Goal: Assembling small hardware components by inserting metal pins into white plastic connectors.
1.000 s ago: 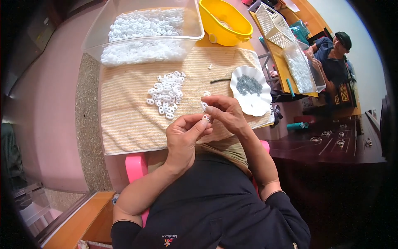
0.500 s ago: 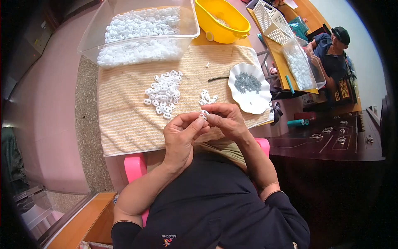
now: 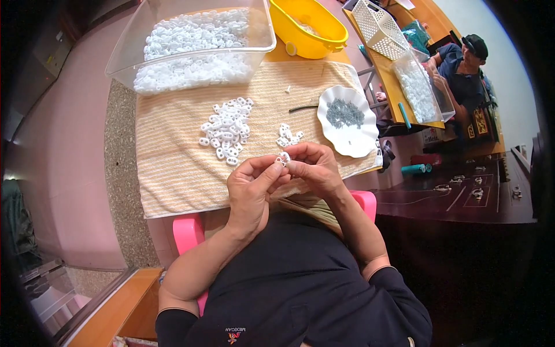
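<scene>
- Pinching one small white plastic piece [image 3: 282,160] between my two hands, just in front of the near edge of the striped towel [image 3: 173,173]; my left hand [image 3: 251,188] grips it with thumb and forefinger closed on it.
- My right hand [image 3: 312,168] has its fingertips closed against the same piece from the other side (whether a second, tinier part sits under those fingers I cannot tell, it is too small).
- On the towel, a loose heap of white pieces [image 3: 226,130] lies toward the far left of my hands, and a smaller cluster [image 3: 288,136] sits just beyond my fingers.
- A white scalloped plate [image 3: 361,144] holding small grey parts [image 3: 344,113] rests on the towel's right end.
- Beyond the towel's far edge stand a clear bin of white pieces [image 3: 191,46] and a yellow tub [image 3: 309,26].
- What could go wrong, as I judge it: the piece is slick and tiny, so a squeeze slightly off centre could shoot it out of my pinch, off the towel's near edge and into my lap or onto the floor.
- My right wrist hovers near the plate, so a careless swing could tip the grey parts out.
</scene>
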`<action>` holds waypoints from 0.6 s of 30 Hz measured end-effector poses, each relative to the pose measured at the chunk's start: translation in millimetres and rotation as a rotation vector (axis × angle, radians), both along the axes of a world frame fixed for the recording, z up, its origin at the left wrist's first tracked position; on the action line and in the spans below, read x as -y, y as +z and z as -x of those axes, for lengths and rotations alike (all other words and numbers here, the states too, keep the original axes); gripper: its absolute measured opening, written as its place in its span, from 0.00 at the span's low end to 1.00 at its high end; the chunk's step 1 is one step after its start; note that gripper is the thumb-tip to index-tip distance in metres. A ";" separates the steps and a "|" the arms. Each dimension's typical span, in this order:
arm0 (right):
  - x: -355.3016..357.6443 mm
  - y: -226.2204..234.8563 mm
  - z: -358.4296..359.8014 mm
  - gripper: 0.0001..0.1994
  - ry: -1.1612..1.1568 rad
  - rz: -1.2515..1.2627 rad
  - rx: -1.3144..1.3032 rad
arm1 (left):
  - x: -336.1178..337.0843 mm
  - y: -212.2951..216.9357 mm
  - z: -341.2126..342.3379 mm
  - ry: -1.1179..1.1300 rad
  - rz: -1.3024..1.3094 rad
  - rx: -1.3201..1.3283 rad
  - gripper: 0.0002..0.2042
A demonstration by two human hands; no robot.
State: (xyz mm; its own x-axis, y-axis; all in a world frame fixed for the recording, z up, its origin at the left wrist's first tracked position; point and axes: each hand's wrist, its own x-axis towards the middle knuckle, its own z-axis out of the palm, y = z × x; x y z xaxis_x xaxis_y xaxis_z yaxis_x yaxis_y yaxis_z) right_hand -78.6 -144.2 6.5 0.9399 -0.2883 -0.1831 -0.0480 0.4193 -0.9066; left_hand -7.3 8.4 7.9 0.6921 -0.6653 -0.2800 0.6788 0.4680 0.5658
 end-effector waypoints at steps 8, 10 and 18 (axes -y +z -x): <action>-5.8 1.8 0.3 0.10 -0.030 -0.066 0.018 | 0.1 -1.7 -0.9 -0.011 0.003 -0.004 0.08; -6.8 1.5 0.7 0.10 -0.037 -0.064 0.021 | 0.2 -1.8 -1.0 -0.011 0.005 -0.003 0.08; -6.1 -9.9 4.1 0.06 -0.091 0.022 0.033 | 1.0 -2.5 0.0 -0.006 0.009 -0.009 0.07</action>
